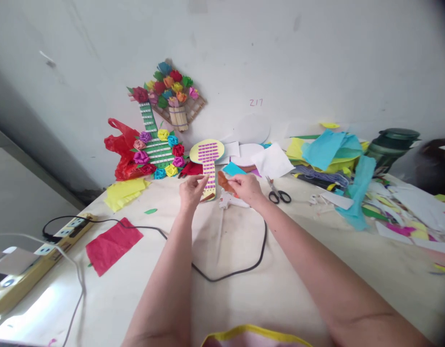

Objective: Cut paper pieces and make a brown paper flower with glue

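Observation:
My right hand (247,187) pinches a small piece of brown paper (225,182) between thumb and fingertips. To its left, my left hand (192,193) is closed in a pinch, and whatever it holds, if anything, is too small to make out. Its fingertips overlap the edge of a yellow paddle-shaped paper craft (209,166) with rows of purple strips and a brown piece near its bottom end. Below my right hand lies a white glue gun (234,201), a clear glue stick (220,236) reaching out of it toward me. Scissors (279,196) with black handles rest right of that hand.
A black cord (229,279) loops across the table from a power strip (68,231). Red crepe paper (114,245) lies left. Behind stand a flowered green guitar craft (159,149) and a red bag (124,149). Paper scraps (410,207) and a dark green flask (392,149) are right.

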{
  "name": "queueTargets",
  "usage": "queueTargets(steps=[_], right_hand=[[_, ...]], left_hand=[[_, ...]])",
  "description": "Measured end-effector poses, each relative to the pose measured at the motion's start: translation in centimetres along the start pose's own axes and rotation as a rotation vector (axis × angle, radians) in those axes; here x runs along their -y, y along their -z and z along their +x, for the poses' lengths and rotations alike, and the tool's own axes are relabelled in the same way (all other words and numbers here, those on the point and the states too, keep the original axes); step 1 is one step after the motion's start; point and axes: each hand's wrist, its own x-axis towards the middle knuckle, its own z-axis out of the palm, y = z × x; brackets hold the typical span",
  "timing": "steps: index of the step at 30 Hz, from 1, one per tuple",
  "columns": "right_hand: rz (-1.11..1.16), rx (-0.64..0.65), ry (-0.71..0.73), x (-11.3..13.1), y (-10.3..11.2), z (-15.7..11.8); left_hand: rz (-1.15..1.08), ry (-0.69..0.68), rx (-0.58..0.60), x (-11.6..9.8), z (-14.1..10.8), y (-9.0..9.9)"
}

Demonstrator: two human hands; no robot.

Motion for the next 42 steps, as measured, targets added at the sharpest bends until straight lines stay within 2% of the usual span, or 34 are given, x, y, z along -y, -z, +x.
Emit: queueTargets(steps=[2,4,8,11,14,19,22,26,30,32,36,42], right_hand=[[-0.019,0.025,0.025,0.5,-0.3,-0.4],[-0.05,0.042,0.031,0.7,-0.6,-0.6],[-0.045,0.063,0.014,0.6,-0.9,-0.7],[0.072,0.088,0.012,0.2,-1.0,-0.4],[0.178,0.11,-0.014,-0.3,-0.8,-0.1],[0.183,0.061,-0.067,-0.7,-0.3,0.5],[0.285,0.091,-0.125,-1.0,0.1,0.8],[0.488,0.123,-0.186,-1.0,0.9,1.0],[0.644,0.159,-0.203,-0.5,1.6,0.9],[0.702,0.23,-0.191,-0.4,1.5,0.8],[0.76,0.355,-0.168,-0.5,1.2,0.5],[0.755,0.371,-0.217,-0.6,1.7,0.5]], left_hand=[[-0.115,-0.032,0.058,-0.7,-0.5,-1.1],[-0.224,0.009,0.172,-1.0,-0.8,-2.2],[-0.376,0.08,0.293,-0.5,-1.0,-3.0],[-0.518,0.12,0.418,0.1,-0.8,-2.6],[-0.568,0.12,0.498,0.5,-0.6,-1.9],[-0.608,0.145,0.527,0.8,-0.6,-1.2],[-0.602,0.204,0.579,0.8,-0.7,-0.8],[-0.614,0.316,0.738,0.7,-1.0,0.0],[-0.587,0.305,0.907,0.1,-1.3,0.1],[-0.563,0.27,0.909,-0.2,-1.4,-0.2],[-0.545,0.212,0.812,-0.3,-1.3,-1.4],[-0.719,0.239,0.712,0.1,-1.3,-2.1]])
